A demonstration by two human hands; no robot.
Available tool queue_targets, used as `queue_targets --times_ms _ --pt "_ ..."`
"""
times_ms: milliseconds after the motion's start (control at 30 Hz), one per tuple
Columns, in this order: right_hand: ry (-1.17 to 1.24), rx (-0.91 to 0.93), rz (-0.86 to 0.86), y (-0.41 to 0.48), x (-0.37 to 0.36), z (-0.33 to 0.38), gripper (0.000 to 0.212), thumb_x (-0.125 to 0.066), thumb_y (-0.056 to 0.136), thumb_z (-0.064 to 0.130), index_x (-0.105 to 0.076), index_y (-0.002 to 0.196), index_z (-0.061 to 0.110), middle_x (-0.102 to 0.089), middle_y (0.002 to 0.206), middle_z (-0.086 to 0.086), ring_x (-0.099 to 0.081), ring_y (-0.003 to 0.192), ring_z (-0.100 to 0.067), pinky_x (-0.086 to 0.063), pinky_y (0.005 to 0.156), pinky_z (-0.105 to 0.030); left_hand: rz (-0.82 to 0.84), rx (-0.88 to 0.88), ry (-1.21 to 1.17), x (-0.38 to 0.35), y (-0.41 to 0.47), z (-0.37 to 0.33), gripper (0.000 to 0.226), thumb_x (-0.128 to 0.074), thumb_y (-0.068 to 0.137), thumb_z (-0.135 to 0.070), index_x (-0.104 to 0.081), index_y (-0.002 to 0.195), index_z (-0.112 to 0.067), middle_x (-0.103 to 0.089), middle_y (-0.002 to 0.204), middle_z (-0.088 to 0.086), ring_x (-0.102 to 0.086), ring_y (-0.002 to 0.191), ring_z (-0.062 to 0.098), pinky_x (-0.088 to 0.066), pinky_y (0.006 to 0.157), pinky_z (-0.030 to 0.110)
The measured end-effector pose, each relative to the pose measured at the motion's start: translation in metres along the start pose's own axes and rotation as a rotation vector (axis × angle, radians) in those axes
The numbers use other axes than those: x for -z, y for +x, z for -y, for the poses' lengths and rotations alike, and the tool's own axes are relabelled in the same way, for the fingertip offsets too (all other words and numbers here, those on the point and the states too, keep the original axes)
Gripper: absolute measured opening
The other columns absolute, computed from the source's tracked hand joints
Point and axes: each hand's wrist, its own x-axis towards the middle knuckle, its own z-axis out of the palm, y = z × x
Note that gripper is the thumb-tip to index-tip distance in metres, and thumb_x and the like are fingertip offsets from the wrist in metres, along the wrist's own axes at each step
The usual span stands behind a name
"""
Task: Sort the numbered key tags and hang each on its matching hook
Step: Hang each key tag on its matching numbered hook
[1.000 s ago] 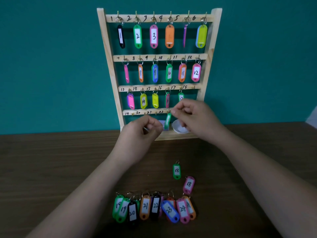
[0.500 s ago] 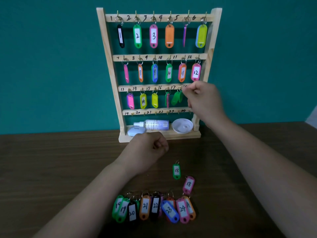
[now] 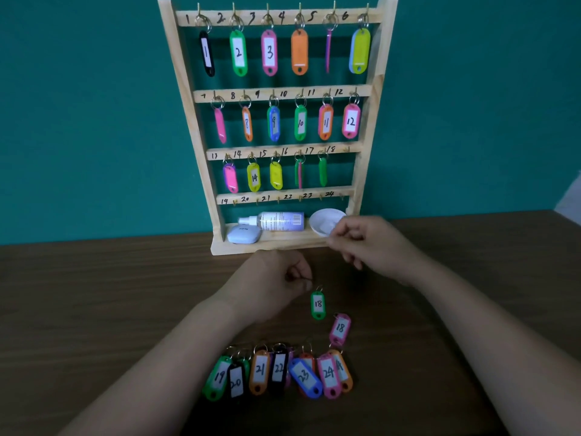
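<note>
**One fist, one blur**

Left hand [image 3: 276, 278], curled in a fist with nothing showing in it, sits low over the table [image 3: 94, 309], just beside the green 18 tag [image 3: 318, 305]. Right hand [image 3: 367, 243] hovers blurred before the base of the rack [image 3: 373, 121], fingers bent; empty or gripping, can't tell

place: indoor tabletop setup | dark wooden table [image 3: 94, 309] | plain teal wall [image 3: 78, 121] | wooden hook rack [image 3: 186, 105]

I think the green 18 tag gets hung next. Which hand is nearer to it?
The left hand. Its curled fingers are just up-left of the green 18 tag. The right hand is farther off, up and right by the rack base.
</note>
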Motion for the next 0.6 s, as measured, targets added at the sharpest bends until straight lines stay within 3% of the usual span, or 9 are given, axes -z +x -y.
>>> queue_targets --times_ms 200,433,600 --pt "0.004 -0.154 0.446 -0.019 0.013 -0.007 0.005 -0.079 0.095 0.037 -0.077 0.098 0.033 -0.075 0.084 -0.001 -0.060 0.062 -0.011 -0.049 0.052 -0.022 -0.016 -0.008 0.057 -0.012 0.004 -0.004 0.009 -0.078 0.093 -0.037 -0.074 0.097 -0.031 -0.071 0.092 -0.015 -0.064 0.088 -0.001 -0.054 0.080 0.024" --pt "-0.026 -0.137 0.661 -0.025 0.008 0.004 0.025 -0.088 0.087 0.040 -0.073 0.103 0.027 -0.076 0.091 -0.014 -0.059 0.059 -0.015 -0.044 0.049 -0.023 -0.087 -0.049 0.134 -0.025 0.002 -0.009 0.011 -0.076 0.092 -0.038 -0.071 0.095 -0.028 -0.071 0.090 -0.010 -0.065 0.086 0.007 -0.054 0.079 0.032" --pt "-0.108 -0.138 0.677 -0.027 0.002 0.007 0.035 -0.094 0.081 0.033 -0.069 0.103 0.023 -0.073 0.076 0.004 -0.062 0.063 -0.009 -0.048 0.049 -0.023 -0.083 -0.057 0.164 -0.029 0.002 -0.012 0.003 -0.071 0.094 -0.028 -0.071 0.097 -0.030 -0.071 0.092 -0.010 -0.065 0.090 0.008 -0.054 0.080 0.029"
